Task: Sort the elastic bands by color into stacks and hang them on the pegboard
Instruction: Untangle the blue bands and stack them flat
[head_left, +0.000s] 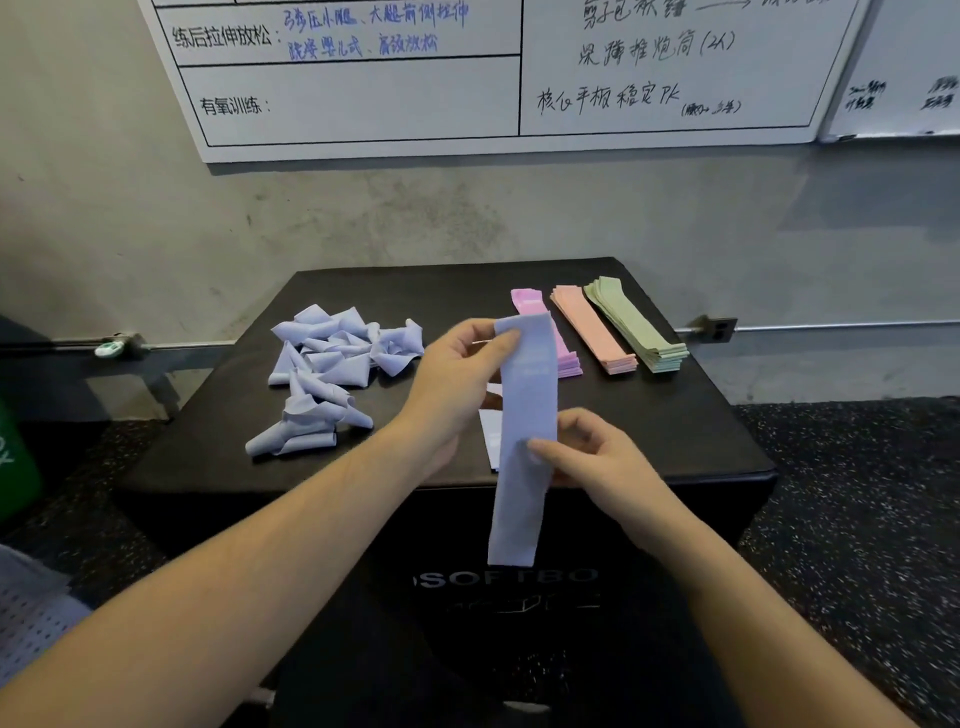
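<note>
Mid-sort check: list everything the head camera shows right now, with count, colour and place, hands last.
Held band: one, lilac, hanging straight over the box front.
Loose bands: a crumpled pile, too tangled to count, lilac, box top left.
Pink stack: one, bright pink, partly hidden behind the held band.
Salmon stack: one, salmon, right of the pink stack.
Green stack: one, pale green, rightmost.
Flat bands: lilac, count hidden, lying under the hands.
Box: one, black, against the wall.
Whiteboards: two, white, on the wall.
Left hand: grip on the band's top.
Right hand: pinching the band at mid-length.
</note>
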